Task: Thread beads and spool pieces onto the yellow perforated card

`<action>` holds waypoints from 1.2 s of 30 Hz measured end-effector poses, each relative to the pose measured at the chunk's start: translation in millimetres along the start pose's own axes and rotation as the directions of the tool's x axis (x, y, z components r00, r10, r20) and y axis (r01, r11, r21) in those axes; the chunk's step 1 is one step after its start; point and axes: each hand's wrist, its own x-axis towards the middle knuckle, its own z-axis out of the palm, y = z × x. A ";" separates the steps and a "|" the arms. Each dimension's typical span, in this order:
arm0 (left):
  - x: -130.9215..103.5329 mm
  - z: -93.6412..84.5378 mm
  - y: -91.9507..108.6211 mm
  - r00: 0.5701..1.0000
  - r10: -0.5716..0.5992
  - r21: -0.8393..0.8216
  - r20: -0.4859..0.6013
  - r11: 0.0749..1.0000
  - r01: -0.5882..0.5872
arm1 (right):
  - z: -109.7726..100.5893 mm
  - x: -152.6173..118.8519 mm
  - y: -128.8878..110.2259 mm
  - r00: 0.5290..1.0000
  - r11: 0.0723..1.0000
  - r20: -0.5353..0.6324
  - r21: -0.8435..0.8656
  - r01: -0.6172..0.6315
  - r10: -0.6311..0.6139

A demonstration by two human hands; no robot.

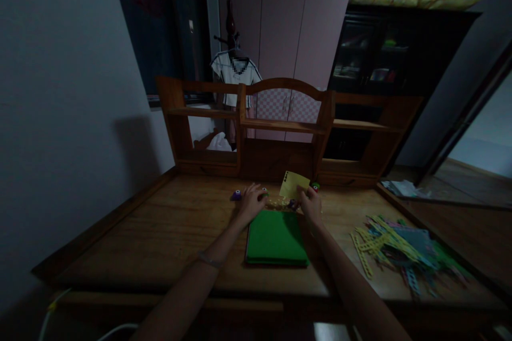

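My right hand is closed on a yellow paper sheet, which tilts up above the desk. To its left, my left hand has its fingers bent beside a small green item with an eye; whether it grips that item is unclear. A green folder or pad lies between my forearms. Small pale bits and a dark little object are just beyond it. A purple figure with an eye sits left of my left hand. Another red and green figure stands behind my right hand.
A pile of yellow, green and blue paper strips covers the right part of the wooden desk. A wooden shelf unit rises along the desk's back edge. White cables hang at the lower left.
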 end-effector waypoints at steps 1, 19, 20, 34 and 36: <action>0.0 -0.2 0.1 1.000 -0.015 0.011 0.011 1.000 0.014 | 0.0 -0.1 -0.3 1.000 1.000 -0.004 -0.008 0.002 -0.002; -4.3 -5.1 12.1 0.988 0.122 0.018 0.093 0.992 -0.125 | 2.6 -1.2 9.7 0.994 0.997 0.107 0.082 -0.013 0.005; -4.1 -4.1 11.3 0.986 0.138 0.015 0.096 0.990 -0.140 | 2.6 -1.3 9.8 0.994 0.996 0.109 0.084 -0.008 -0.001; -3.1 0.9 12.2 0.976 0.211 -0.049 0.042 0.977 -0.209 | 3.4 -2.7 6.8 0.992 0.995 0.130 0.093 -0.020 0.007; -3.9 2.8 13.6 0.974 0.225 -0.064 0.015 0.973 -0.223 | 3.1 -2.7 6.5 0.992 0.996 0.128 0.085 -0.020 0.009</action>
